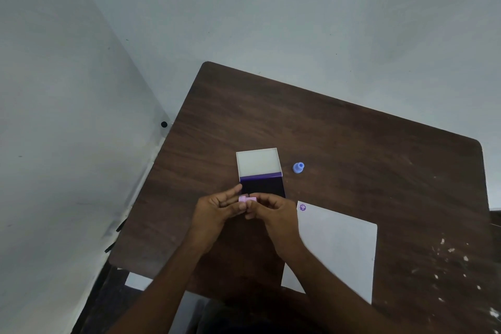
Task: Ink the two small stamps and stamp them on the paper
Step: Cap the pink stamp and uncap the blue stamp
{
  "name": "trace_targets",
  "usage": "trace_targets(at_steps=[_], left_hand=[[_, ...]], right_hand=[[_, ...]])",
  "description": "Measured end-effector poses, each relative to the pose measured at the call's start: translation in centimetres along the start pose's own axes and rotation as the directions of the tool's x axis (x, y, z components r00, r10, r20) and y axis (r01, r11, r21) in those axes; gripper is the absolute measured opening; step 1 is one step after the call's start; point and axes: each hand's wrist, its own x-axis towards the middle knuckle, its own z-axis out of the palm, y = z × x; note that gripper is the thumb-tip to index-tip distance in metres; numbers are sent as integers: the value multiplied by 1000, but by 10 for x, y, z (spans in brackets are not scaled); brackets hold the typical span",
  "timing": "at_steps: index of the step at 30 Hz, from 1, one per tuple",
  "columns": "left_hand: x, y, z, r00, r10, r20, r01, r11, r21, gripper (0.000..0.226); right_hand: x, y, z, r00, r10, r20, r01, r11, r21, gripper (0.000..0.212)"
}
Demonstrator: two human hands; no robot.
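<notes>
A small pink stamp (246, 199) is pinched between the fingertips of my left hand (217, 211) and my right hand (273, 214), just in front of the open ink pad (261, 186). The pad's dark purple inked face lies toward me, and its white lid (257, 161) is flipped open behind it. A small blue stamp (298, 167) stands on the table to the right of the lid. The white paper (341, 247) lies to the right of my right hand, with one purple round print (302, 207) at its far left corner.
The dark brown wooden table (352, 138) stands in a corner of grey walls. White flecks (458, 260) mark the table's right side. The table's left edge (151, 179) runs close to the left wall.
</notes>
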Motion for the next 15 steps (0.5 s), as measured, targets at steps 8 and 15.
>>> trace_targets(at_steps=[8, 15], left_hand=[[3, 12, -1, 999, 22, 35, -25, 996, 89, 75], [7, 16, 1, 999, 35, -1, -34, 981, 189, 64]], right_hand=[[8, -2, -7, 997, 53, 54, -57, 995, 83, 29], [13, 3, -5, 999, 42, 33, -47, 987, 154, 24]])
